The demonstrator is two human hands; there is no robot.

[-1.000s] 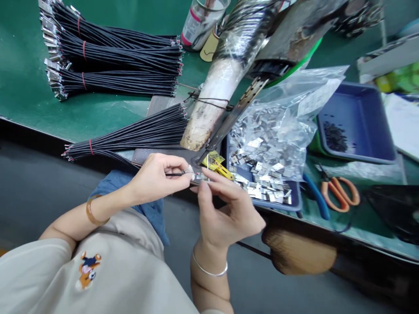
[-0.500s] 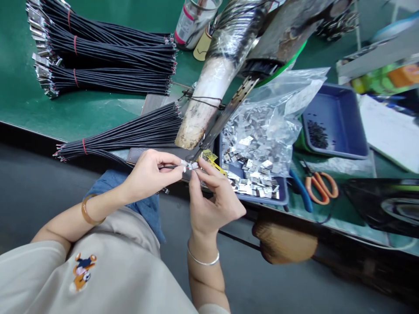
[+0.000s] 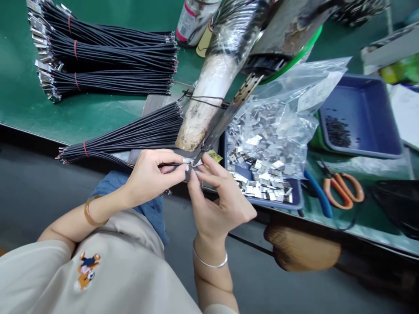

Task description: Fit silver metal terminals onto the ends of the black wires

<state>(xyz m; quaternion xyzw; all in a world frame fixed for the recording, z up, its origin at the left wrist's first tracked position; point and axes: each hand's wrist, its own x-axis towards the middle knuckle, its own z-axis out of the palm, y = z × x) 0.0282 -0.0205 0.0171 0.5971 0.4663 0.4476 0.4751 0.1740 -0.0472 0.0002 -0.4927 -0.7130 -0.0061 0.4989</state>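
My left hand is closed, its thumb and forefinger pinching a black cable close to its stripped end. Facing it, my right hand pinches a small metal connector between thumb and forefinger, the other fingers loosely bent. Cable end and connector meet between the fingertips; whether they are joined I cannot tell. Right above them is the thin tip of a soldering iron, slanting down from the stand; contact is too small to make out. A bundle of black cables lies behind my left hand.
Several tied cable bundles with metal ends lie at the back left. A wrapped pipe hangs low over the work spot. To the right are a tray of metal connectors, a blue bin, orange-handled scissors and a wooden stool.
The view has shifted slightly, so things on the right appear farther right. My right hand sits a little farther right and lower. Both hands keep their pinch under the iron tip.
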